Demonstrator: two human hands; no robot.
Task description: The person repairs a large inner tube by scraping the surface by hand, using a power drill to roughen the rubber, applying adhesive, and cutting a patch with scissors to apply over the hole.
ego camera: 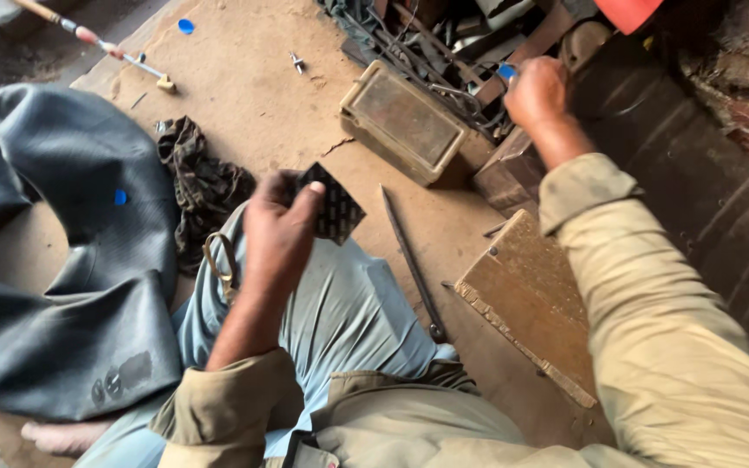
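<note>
Left hand (277, 227) is pinching a small black textured rubber patch (336, 206) near the middle, just above the lap. Right hand (537, 89) is way off far right, closed on something with a blue tip (507, 71) beside the metal box (405, 121). Big inner tube (62, 260) lies left.

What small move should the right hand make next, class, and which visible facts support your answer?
Probably draw the right hand back toward the lap. It is stretched out to the cluttered tools, closed on a small blue-tipped item, while the left hand holds a dark textured rubber square raised over the knees, apart from it.
</note>
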